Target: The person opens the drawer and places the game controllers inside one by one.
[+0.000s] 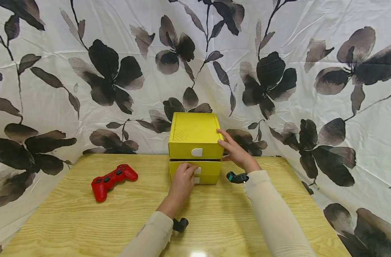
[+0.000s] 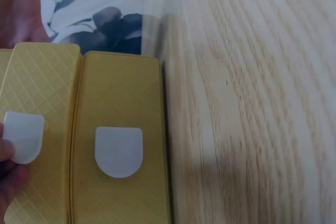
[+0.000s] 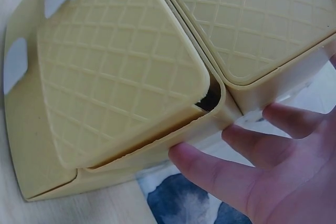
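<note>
A yellow drawer box [image 1: 195, 128] with white handles stands at the back of the table. My left hand [image 1: 182, 178] pinches the white handle [image 2: 23, 137] of the middle drawer, thumb and finger at its edge in the left wrist view. That drawer's front [image 3: 121, 66] sticks out a little, with a dark gap [image 3: 210, 99] along its edge in the right wrist view. Below it, the bottom drawer [image 2: 118, 98] sits flush with its frame. My right hand [image 1: 237, 151] rests its spread fingertips against the box's right side, the fingers fairly straight.
A red game controller [image 1: 114, 180] lies on the wooden table [image 1: 70, 221] left of the box. Behind the table hangs a white cloth [image 1: 221, 96] with dark flowers, close to the back of the box. Each wrist wears a dark camera strap.
</note>
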### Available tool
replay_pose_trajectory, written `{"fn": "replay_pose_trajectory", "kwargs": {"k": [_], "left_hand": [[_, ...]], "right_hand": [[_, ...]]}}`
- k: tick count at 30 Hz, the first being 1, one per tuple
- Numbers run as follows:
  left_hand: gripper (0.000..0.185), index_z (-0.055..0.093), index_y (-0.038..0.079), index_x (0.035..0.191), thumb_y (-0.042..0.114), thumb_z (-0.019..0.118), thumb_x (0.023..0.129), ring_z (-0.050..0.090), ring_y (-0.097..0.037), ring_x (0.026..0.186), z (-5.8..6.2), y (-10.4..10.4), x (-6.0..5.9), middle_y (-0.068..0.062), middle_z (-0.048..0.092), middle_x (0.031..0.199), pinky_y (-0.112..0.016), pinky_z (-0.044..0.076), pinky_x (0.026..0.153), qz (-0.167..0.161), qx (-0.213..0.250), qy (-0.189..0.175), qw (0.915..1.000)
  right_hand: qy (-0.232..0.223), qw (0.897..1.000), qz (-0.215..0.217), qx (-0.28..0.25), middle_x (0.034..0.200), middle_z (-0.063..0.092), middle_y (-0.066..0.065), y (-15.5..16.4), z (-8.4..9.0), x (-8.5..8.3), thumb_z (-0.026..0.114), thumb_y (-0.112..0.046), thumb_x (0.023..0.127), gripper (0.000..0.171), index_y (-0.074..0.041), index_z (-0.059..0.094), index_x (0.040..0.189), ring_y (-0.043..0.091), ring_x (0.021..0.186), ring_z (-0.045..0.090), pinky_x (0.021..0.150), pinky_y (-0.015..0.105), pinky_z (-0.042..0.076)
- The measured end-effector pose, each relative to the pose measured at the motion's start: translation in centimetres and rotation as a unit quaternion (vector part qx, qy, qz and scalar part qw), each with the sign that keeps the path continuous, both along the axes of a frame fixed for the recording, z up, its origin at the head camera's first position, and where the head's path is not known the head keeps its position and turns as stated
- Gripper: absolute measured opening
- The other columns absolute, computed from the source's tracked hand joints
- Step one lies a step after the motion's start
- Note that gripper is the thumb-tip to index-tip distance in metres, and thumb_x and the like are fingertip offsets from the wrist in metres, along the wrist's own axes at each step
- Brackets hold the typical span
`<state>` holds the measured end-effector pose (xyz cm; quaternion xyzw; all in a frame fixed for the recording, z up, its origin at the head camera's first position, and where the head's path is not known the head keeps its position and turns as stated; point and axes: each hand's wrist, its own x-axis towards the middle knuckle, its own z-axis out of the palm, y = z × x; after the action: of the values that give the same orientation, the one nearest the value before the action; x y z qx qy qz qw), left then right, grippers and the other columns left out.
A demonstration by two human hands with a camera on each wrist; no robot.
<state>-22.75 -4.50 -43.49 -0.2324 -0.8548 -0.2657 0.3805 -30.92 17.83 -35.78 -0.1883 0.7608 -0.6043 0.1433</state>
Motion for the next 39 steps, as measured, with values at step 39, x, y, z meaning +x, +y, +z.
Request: {"fn": "replay_pose_trajectory", "kwargs": {"k": [39], "left_hand": [[0.018,0.073,0.001,0.099,-0.006,0.067,0.083,0.065,-0.024,0.088,-0.6,-0.3,-1.1,-0.01,0.067,0.092,-0.033,0.057,0.078,0.013,0.05,-0.03,0.9982]], "right_hand": [[0.023,1.0,-0.004,0.003,0.164,0.001,0.006,-0.2,0.1,0.3,0.041,-0.042,0.103,0.056,-0.036,0.016,0.153,0.038,0.146,0.022,0.102,0.071,0.034]]}}
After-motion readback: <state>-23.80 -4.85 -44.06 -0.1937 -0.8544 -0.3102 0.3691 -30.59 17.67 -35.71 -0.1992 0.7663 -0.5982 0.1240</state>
